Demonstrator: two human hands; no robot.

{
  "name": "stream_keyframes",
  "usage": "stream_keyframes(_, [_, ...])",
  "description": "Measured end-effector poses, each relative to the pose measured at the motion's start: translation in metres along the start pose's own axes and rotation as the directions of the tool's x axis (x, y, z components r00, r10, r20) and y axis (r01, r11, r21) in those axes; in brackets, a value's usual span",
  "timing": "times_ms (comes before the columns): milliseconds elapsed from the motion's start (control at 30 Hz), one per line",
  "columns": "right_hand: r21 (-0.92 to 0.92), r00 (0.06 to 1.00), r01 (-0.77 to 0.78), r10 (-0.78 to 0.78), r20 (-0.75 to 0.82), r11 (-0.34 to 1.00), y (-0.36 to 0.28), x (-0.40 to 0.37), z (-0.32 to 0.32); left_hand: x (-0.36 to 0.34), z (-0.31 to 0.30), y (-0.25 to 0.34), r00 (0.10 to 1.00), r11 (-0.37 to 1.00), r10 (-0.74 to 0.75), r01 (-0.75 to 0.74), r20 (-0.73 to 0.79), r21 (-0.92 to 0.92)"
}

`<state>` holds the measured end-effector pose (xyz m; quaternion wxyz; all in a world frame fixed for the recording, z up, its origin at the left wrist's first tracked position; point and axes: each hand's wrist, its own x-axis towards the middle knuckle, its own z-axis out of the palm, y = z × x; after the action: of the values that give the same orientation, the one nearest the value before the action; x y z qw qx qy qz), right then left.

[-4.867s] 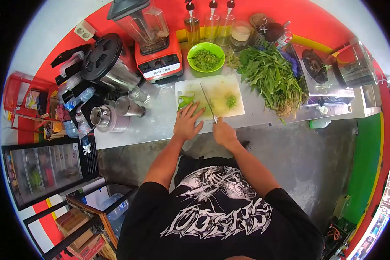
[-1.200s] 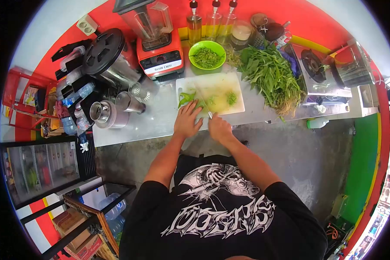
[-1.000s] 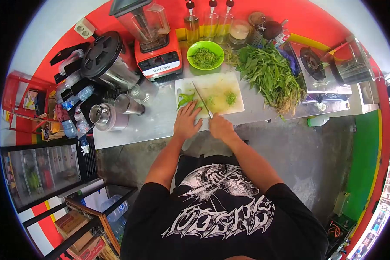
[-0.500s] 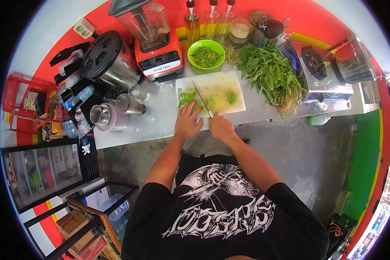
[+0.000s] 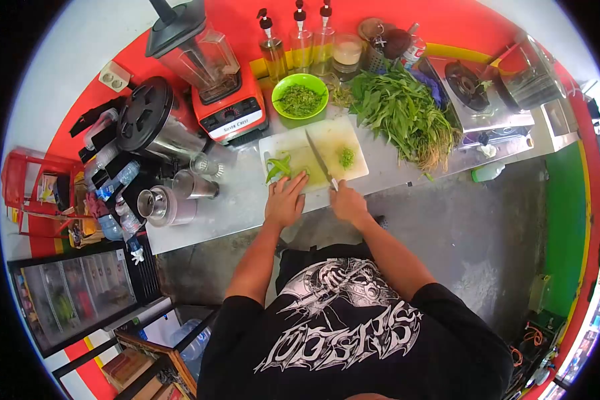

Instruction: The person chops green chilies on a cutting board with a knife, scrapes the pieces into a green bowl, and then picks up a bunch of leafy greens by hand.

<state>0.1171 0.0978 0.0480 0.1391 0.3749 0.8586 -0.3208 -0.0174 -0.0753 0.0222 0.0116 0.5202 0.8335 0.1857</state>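
Observation:
A white cutting board [image 5: 305, 137] lies near the front edge of the metal counter. My left hand [image 5: 285, 200] rests on its lower left part, fingers stretched out and apart, the tips just below some green leaf pieces [image 5: 278, 168]. My right hand [image 5: 348, 203] is closed around the handle of a kitchen knife [image 5: 320, 157], whose blade points away from me across the board. Right of the blade sits a small heap of chopped greens [image 5: 346, 158]. Behind the board stands a lime green bowl [image 5: 281, 115] filled with chopped greens.
A large bunch of leafy greens [image 5: 403, 110] lies right of the board, beside a stove [image 5: 497, 123]. A red blender [image 5: 232, 119] and several pump bottles [image 5: 272, 57] line the back. Metal cups [image 5: 195, 185] and a big lidded steel container [image 5: 170, 137] stand at left.
The knife has moved right across the board, away from my left hand, and the loose bits beside it now lie closer to the right heap. The camera view has tilted slightly.

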Motion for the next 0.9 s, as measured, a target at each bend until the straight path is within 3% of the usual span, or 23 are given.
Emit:
stream_keyframes(133, [0.031, 0.999, -0.028, 0.03, -0.041, 0.999, 0.013, 0.005, -0.009, 0.002, 0.001, -0.002, 0.998, 0.999, 0.03, -0.031, 0.051, 0.02])
stream_keyframes(300, [0.042, 0.993, 0.094, -0.091, -0.08, 0.995, 0.007, 0.009, -0.007, 0.001, 0.004, -0.004, 0.997, 0.995, -0.068, 0.07, 0.023, -0.072])
stream_keyframes(367, [0.074, 0.96, 0.255, -0.244, -0.137, 0.964, 0.002, 0.005, -0.003, -0.001, 0.011, -0.008, 0.994, 0.992, -0.106, 0.106, 0.011, -0.073])
stream_keyframes(500, [0.059, 0.948, 0.304, -0.296, -0.113, 0.951, -0.01, 0.003, 0.005, 0.0, 0.009, -0.007, 0.987, 0.985, -0.158, 0.158, 0.003, -0.071])
stream_keyframes(567, [0.03, 0.947, 0.305, -0.3, -0.113, 0.952, -0.012, 0.001, 0.011, 0.0, 0.011, -0.009, 0.99, 0.99, -0.108, 0.099, -0.091, -0.099])
stream_keyframes(800, [-0.127, 0.972, 0.233, -0.236, -0.009, 0.964, -0.017, -0.01, 0.008, 0.001, 0.008, -0.006, 0.99, 0.989, -0.128, 0.123, -0.06, -0.087])
stream_keyframes(900, [-0.147, 0.981, 0.196, -0.193, 0.034, 0.969, -0.023, -0.009, 0.008, 0.003, 0.007, -0.007, 0.985, 0.984, -0.17, 0.171, 0.021, -0.053])
